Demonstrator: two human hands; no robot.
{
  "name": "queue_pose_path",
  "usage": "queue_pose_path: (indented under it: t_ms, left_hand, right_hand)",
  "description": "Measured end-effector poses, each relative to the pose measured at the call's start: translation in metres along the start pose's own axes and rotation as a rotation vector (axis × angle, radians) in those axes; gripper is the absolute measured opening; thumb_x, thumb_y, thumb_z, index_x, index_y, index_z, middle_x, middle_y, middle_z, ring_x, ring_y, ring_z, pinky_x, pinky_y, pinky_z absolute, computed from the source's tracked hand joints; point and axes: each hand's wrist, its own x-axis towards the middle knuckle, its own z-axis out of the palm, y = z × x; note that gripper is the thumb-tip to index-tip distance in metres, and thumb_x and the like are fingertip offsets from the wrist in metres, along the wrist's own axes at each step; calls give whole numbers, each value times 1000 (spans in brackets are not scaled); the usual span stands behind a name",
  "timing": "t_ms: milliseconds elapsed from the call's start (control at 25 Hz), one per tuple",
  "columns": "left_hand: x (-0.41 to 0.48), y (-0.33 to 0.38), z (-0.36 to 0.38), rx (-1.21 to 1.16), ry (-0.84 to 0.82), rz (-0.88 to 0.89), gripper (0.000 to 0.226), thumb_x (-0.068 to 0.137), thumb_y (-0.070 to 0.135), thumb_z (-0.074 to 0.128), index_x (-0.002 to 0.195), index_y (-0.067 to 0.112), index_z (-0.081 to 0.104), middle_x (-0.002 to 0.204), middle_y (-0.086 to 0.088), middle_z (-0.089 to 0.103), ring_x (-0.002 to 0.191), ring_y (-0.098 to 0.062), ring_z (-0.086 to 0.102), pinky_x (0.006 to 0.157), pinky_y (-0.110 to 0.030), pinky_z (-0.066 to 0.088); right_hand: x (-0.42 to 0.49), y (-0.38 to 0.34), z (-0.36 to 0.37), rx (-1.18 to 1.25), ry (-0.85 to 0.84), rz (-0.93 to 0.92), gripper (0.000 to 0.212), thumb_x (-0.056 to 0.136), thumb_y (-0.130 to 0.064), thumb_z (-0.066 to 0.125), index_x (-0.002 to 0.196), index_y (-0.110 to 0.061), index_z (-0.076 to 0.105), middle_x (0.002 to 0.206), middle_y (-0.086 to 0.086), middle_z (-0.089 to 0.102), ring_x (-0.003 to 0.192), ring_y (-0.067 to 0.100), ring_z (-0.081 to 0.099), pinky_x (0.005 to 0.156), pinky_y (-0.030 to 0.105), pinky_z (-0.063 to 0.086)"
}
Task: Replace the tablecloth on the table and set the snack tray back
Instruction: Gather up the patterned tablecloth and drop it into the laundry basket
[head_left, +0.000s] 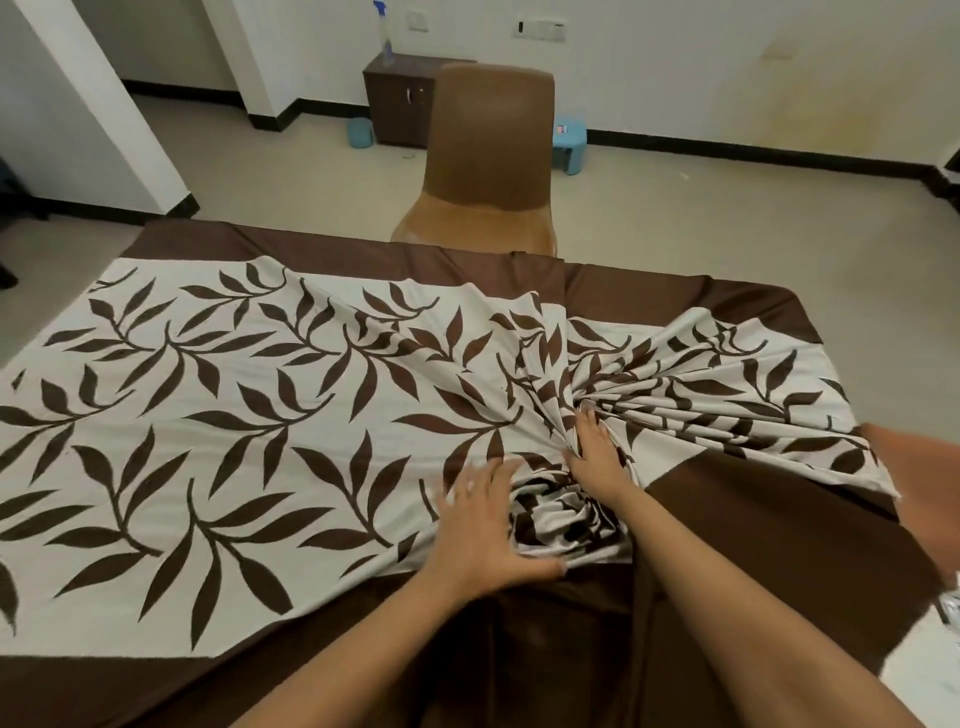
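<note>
The leaf-print tablecloth (260, 415) lies over a brown cloth (779, 545), flat toward nine o'clock and gathered in a knot at five. The left hand (483, 525) presses it with fingers spread. The right hand (597, 452), fingers together, digs into the folds and perhaps pinches them. Tugging the knot could drag the flat side askew. A chair (488, 156) stands at twelve.

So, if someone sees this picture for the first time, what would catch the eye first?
First the tablecloth, white with large brown leaves and a brown border, lying flat at the left but bunched into folds right of centre. There the left hand lies spread on the cloth, and the right hand presses its fingers into the folds. Beyond the far edge stands a brown chair.
</note>
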Motion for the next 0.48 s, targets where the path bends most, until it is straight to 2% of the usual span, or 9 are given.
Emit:
queue_pose_path:
  t_ms: [40, 80, 120, 160, 240, 320, 400, 480]
  left_hand:
    - [-19, -4, 4, 88, -117, -112, 134, 46, 90, 52, 149, 35, -12, 157, -3, -15, 143, -36, -18, 106, -60, -17]
    - [-35, -8, 12, 157, -224, -199, 142, 45, 89, 57, 142, 36, -31, 147, -10, -37, 135, -41, -34, 98, -65, -24]
    - [-46, -13, 21, 205, -290, -273, 145, 47, 85, 62, 136, 35, -41, 138, -15, -47, 129, -43, -40, 96, -68, -23]
    - [-50, -20, 26, 237, -308, -318, 145, 51, 80, 66, 134, 33, -43, 135, -17, -49, 129, -44, -40, 98, -70, -19]
    - [-46, -39, 18, 242, -228, -327, 137, 62, 68, 69, 140, 28, -37, 148, -16, -35, 140, -40, -26, 106, -67, -7]
    - [-27, -65, 3, 158, -44, -269, 125, 71, 47, 75, 148, 23, -21, 159, -14, -1, 146, -32, 4, 115, -54, 11]
    - [-5, -92, -18, 12, 57, -240, 111, 77, 25, 76, 150, 20, -8, 155, -11, 25, 140, -25, 31, 113, -37, 27]
    - [16, -106, -34, 40, 98, -237, 93, 83, 16, 69, 153, 15, 7, 148, -12, 39, 132, -26, 43, 108, -35, 34]
  right_hand:
    - [0, -3, -2, 14, 9, -3, 64, 101, -21, 42, 151, -4, 6, 160, 12, 0, 147, 22, -5, 116, 29, -4]
    - [-1, -6, -4, 31, 12, 2, 63, 101, -16, 42, 151, -4, 6, 160, 12, 0, 147, 23, -4, 116, 29, -4]
    - [-3, -8, -5, 49, 15, 2, 63, 101, -14, 42, 151, -5, 6, 160, 11, 0, 147, 23, -4, 116, 28, -4]
    - [-6, -11, -8, 65, 10, 3, 63, 100, -12, 42, 151, -6, 5, 160, 11, 0, 147, 23, -4, 116, 27, -4]
    - [-12, -11, -11, 73, -29, -2, 63, 101, -10, 40, 151, -8, 2, 160, 9, -2, 147, 23, -5, 115, 27, -3]
    - [-21, -8, -12, 62, -71, -14, 65, 101, -10, 39, 152, -11, 0, 160, 5, -3, 147, 23, -6, 115, 28, -2]
    - [-32, -1, -10, 80, -122, -17, 66, 101, -12, 40, 152, -16, -1, 160, 2, -3, 147, 23, -7, 116, 31, 0]
    - [-43, 2, -5, 103, -183, -30, 67, 101, -12, 40, 152, -19, -2, 160, -1, -3, 147, 21, -7, 117, 32, 1]
